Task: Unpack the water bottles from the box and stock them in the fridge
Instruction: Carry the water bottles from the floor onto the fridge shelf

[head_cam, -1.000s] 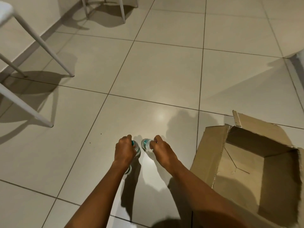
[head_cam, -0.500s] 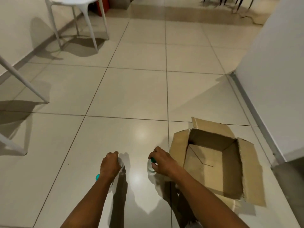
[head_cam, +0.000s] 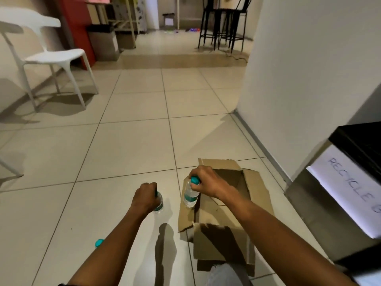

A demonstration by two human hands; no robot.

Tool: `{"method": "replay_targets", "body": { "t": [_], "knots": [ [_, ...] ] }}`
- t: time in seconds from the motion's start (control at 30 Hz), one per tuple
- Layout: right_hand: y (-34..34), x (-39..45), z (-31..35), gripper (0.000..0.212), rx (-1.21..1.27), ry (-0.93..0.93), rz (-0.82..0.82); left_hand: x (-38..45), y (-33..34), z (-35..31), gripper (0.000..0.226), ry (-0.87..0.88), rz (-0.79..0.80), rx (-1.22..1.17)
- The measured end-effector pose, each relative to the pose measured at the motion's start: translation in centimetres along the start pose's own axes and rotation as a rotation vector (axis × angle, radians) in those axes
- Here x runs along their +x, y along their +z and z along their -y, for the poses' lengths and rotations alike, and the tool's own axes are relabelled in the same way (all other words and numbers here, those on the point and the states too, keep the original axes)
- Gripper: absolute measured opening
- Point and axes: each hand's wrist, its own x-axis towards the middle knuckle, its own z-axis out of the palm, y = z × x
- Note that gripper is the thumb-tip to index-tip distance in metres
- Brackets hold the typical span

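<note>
My left hand (head_cam: pixel 145 198) is closed around the neck of a small clear water bottle (head_cam: pixel 159 204) with a teal label, held above the floor. My right hand (head_cam: pixel 207 182) grips a second water bottle (head_cam: pixel 190 195) by its teal cap, hanging over the left edge of the open cardboard box (head_cam: pixel 257 195). What shows of the box's inside holds no bottles. A teal cap of another bottle (head_cam: pixel 99 242) peeks out from behind my left forearm. No fridge is in view.
A steel bin (head_cam: pixel 338 195) with a "RECYCLE" label stands at the right against a white wall (head_cam: pixel 309 69). A white plastic chair (head_cam: pixel 49 56) stands at the far left. Black stools (head_cam: pixel 222 23) and a grey bin (head_cam: pixel 103 42) stand far ahead on the tiled floor.
My view has tilted up from the floor toward the room. Both hands have lifted their bottles off the tiles, and the right one has shifted over the box edge.
</note>
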Motion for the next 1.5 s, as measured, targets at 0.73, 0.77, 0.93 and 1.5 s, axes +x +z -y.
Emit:
{"method": "replay_targets", "body": {
  "t": [0.73, 0.77, 0.93, 1.5],
  "knots": [
    [-18.9, -24.4, -10.4, 0.018, -0.056, 0.596, -0.338, -5.3, -6.5, -32.7, 0.026, 0.902, 0.062, 0.045],
    [-19.6, -25.8, -10.7, 0.015, -0.044, 0.612, -0.351, -5.8, -6.7, -34.1, 0.028, 0.955, 0.073, 0.054],
    [-23.2, -32.9, -11.9, 0.01, 0.029, 0.736, -0.387, -9.3, -7.6, -41.6, 0.024, 1.2, 0.138, 0.071],
    [-32.6, -54.1, -10.8, 0.023, 0.009, 1.084, -0.54, -23.1, -10.1, -61.4, 0.019, 1.631, 0.192, 0.129]
  ]
}}
